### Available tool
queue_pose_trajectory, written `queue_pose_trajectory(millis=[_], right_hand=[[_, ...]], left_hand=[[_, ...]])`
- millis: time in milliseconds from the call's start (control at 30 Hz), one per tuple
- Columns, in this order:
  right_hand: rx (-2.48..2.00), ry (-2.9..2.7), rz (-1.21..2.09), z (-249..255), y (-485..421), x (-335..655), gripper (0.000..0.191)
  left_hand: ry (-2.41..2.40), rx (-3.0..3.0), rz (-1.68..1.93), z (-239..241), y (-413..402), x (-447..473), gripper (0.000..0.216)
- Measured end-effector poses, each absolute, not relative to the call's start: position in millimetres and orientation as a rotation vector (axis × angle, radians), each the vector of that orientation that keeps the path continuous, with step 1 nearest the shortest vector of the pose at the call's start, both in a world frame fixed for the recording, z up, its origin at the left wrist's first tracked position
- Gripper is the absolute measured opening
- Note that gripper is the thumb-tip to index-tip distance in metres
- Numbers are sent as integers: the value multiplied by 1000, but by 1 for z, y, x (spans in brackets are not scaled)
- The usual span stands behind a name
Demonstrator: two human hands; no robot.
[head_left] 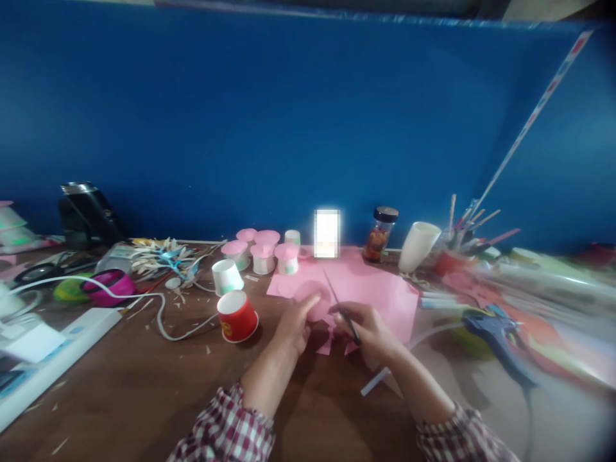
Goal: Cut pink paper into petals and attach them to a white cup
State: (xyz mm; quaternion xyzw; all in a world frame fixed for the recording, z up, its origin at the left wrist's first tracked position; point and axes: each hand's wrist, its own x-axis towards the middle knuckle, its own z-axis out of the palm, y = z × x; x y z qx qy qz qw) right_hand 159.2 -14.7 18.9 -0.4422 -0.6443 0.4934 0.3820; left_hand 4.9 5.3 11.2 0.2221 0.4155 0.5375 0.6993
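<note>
My left hand (301, 314) pinches a piece of pink paper (320, 300), rounded in outline, between thumb and fingers. In my right hand (366, 327) is a pair of scissors (342, 311), its blade pointing up and away beside the paper's right edge. A pink offcut (326, 346) dangles below the paper near the blades. Behind both hands lies a large pink sheet (380, 289) flat on the brown table. To the left stand a red paper cup (237, 316) and a white paper cup (227, 278); several small cups topped with pink discs (264, 247) cluster behind them.
A dark-lidded jar (382, 234) and a white cup (418, 247) stand at the back. On the right lies a blue glue gun (500, 333) with its cable. A white power strip (62, 359) and a pink tape measure-like object (110, 287) are on the left.
</note>
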Motion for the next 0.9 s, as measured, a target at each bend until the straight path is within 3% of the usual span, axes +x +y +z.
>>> queue_pose_trajectory(millis=[900], right_hand=[[-1200, -1790, 1164, 20, -13, 162, 44]], left_hand=[[1020, 464, 1145, 14, 5, 3, 22]])
